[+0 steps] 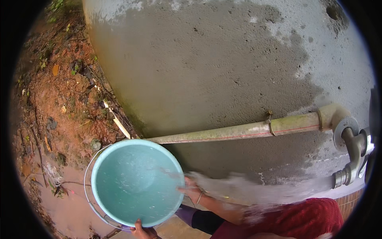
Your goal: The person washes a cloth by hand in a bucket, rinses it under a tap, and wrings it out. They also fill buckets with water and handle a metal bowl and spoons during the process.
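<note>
A light teal plastic bucket (140, 182) with a wire handle (86, 179) is tilted so that its open mouth faces me, with water in it. My left hand (141, 231) grips its lower rim, thumb over the edge. On the side of the rim nearer the tap, my right hand (192, 191) takes hold, a bracelet at its wrist. From a metal tap (353, 155) at the right, a strong stream of water (253, 188) shoots across to the bucket, passing over and partly blurring my right hand and forearm.
A plastic pipe (238, 131) runs along a wet concrete wall (209, 74) to the tap. Reddish soil (77, 98) with leaves and sticks lies at left, muddy water (68, 209) below it. My red sleeve (310, 213) and a purple-and-black-clad leg (206, 221) show at the bottom.
</note>
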Demonstrator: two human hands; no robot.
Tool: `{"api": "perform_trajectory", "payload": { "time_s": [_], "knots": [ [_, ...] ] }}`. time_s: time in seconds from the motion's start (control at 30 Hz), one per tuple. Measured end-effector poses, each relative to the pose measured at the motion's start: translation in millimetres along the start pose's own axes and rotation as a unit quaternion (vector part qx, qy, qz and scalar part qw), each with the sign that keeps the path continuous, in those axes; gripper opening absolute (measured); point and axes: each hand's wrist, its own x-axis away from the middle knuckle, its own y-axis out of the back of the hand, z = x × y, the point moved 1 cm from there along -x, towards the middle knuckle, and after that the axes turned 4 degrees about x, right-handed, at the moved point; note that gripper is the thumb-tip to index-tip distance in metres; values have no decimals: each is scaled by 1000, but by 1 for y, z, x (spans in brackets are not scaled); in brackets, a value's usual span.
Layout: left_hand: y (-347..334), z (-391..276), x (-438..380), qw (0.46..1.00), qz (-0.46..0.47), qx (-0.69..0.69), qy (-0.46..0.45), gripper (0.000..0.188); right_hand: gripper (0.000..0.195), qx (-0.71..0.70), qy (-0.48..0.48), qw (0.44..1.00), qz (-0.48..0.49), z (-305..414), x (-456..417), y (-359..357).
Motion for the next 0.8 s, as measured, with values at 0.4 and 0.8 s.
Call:
{"api": "perform_trajectory", "payload": {
  "time_s": [0.4,0.8],
  "knots": [
    [-13,-1,11,996,13,-38,-82,48,48,104,50,991,68,50,32,-17],
    [87,23,-51,977,-10,-210,-37,37,50,44,51,996,52,22,13,-18]
  ]
}}
